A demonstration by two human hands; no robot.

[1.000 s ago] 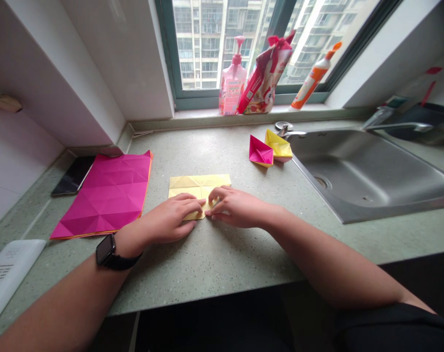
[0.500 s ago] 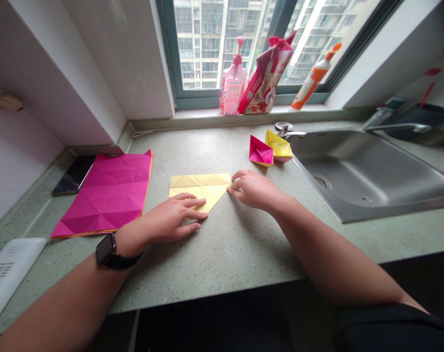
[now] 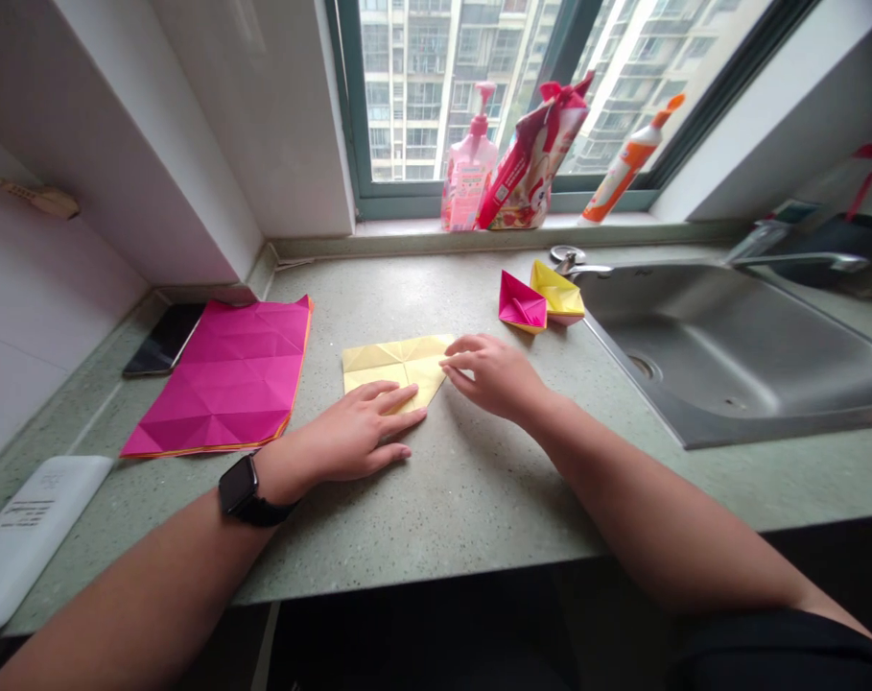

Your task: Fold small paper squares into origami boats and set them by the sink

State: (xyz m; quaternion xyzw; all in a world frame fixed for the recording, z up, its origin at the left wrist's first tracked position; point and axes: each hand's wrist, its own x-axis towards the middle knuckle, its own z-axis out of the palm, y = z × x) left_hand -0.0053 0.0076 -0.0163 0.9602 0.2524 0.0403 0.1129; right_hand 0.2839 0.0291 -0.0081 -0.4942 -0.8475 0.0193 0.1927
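Observation:
A creased sheet of pale yellow paper [image 3: 382, 363] lies on the counter, its lower right corner slanted by a fold. My left hand [image 3: 364, 427] rests flat on its lower part with fingers spread, covering the bottom edge. At the paper's right edge, my right hand [image 3: 497, 374] has thumb and fingers drawn together in a pinch on the corner. Behind that hand stand two small folded paper boats, a magenta boat [image 3: 522, 302] and a yellow boat [image 3: 556, 293], touching each other.
Creased magenta paper [image 3: 238, 374] lies at the left, partly over a black phone [image 3: 160, 341]. A white flat object [image 3: 36, 537] is nearer. The steel sink [image 3: 752, 336] is at the right. A pump bottle [image 3: 469, 173], red bag [image 3: 532, 158] and orange bottle [image 3: 628, 163] line the windowsill.
The view has shifted slightly. My right hand has moved a little left, overlapping the paper's right corner more. My left hand stays pressed on the paper.

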